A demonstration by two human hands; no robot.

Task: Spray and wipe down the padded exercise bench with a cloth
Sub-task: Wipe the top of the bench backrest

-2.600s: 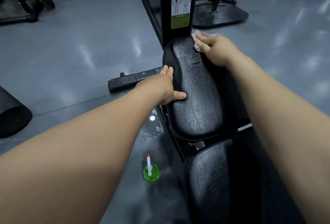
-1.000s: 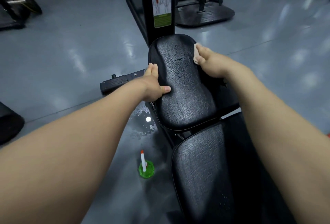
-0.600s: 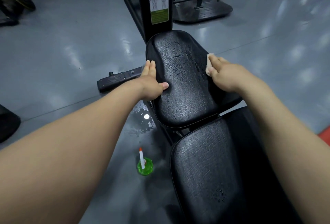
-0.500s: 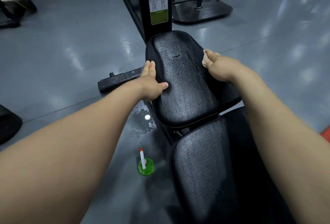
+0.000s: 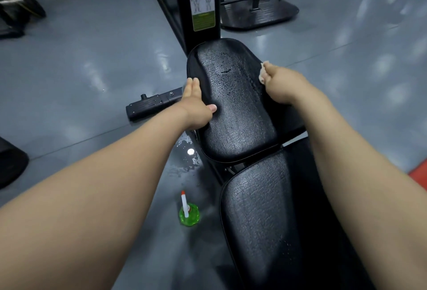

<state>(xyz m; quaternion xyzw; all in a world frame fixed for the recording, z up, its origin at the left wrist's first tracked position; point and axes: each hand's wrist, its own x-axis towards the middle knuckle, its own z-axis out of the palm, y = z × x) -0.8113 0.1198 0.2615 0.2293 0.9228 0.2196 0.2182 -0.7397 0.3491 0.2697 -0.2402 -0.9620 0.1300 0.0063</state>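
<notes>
On the black post (image 5: 180,12), a sticker (image 5: 202,1) of body diagrams; its green-panel print illegible.

right hand (image 5: 282,87) — cloth (image 5: 262,74) on pad (image 5: 233,114)

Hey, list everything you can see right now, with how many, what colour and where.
Far cracked vinyl bench pad: one, black, centre, droplets on top.
Near cracked vinyl bench pad: one, black, lower centre.
Small crumpled cloth: one, pale, at the far pad's right edge.
Plastic spray bottle: one, green with white nozzle, on the floor left of the near pad.
Puddle: one, clear, floor beside the far pad.
Upright post with exercise label: one, black, behind the far pad.
Flat metal foot bar: one, black, floor left of the far pad.
Glossy floor: one, grey, all around.
Left hand: one, rests on the far pad's left edge.
Right hand: one, grips the cloth.
</notes>
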